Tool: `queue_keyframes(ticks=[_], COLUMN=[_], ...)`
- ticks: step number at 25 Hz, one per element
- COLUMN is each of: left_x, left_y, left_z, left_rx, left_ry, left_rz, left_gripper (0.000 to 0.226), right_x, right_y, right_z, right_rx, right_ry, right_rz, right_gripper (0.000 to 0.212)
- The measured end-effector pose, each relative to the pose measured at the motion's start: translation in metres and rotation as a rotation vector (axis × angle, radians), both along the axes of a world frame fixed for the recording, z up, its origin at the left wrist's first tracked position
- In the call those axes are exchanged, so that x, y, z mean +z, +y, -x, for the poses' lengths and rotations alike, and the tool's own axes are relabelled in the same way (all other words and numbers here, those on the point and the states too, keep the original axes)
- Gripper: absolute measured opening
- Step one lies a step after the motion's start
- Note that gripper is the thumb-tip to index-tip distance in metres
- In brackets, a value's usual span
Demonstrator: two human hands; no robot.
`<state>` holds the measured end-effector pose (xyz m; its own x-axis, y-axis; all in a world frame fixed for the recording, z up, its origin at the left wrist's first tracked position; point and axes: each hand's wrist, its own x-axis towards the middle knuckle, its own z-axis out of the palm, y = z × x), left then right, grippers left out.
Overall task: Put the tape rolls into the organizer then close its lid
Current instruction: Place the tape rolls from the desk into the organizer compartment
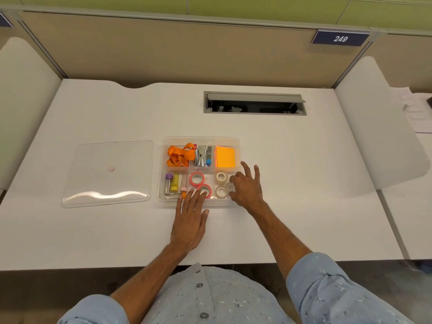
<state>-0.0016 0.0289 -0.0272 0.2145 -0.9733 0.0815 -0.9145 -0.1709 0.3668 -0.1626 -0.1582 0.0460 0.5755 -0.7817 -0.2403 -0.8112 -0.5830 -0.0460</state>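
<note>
A clear plastic organizer (pixel 201 139) sits in the middle of the white desk, lid off. Its front middle compartment holds two pink tape rolls (pixel 196 179), the nearer one (pixel 208 189) under my fingertips. The front right compartment holds white tape rolls (pixel 221 176), (pixel 221 192); a third is partly hidden by my right hand. My left hand (pixel 190 218) lies flat, fingers spread, tips resting on the nearer pink roll. My right hand (pixel 246 187) hovers over the organizer's right front corner, fingers spread, thumb and forefinger touching the partly hidden roll. The clear lid (pixel 109 174) lies flat to the organizer's left.
Other compartments hold an orange lanyard (pixel 180 155), a stapler and clips (pixel 203 156), orange sticky notes (pixel 225 157) and small tubes (pixel 174 182). An open cable hatch (pixel 254 103) is set in the desk behind. Papers (pixel 418 113) lie on the neighbouring desk at right.
</note>
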Motion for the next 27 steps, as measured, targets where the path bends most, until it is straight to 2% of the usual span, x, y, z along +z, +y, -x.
queue_keyframes(ticks=[6,17,22,25,27], left_x=[-0.001,0.002,0.001,-0.002,-0.004], left_y=[-0.001,0.0,0.0,0.0,0.0], left_z=[0.001,-0.001,-0.002,-0.002,-0.002], left_rx=[0.008,-0.005,-0.008,-0.009,-0.002], left_ry=[0.006,0.015,0.011,0.006,0.004], left_rz=[-0.001,-0.003,0.002,0.004,0.007], left_gripper=[0.063,0.064,0.062,0.062,0.062], right_x=[-0.001,-0.016,-0.01,-0.01,-0.006], right_y=[0.004,0.02,0.018,0.017,0.02], right_z=[0.0,-0.021,-0.021,-0.018,-0.019], right_rx=[-0.058,-0.149,-0.163,-0.14,-0.157], right_ry=[-0.089,-0.018,-0.03,-0.058,-0.084], right_rz=[0.01,0.031,0.004,-0.005,0.023], right_gripper=[0.052,0.059,0.049,0.028,0.023])
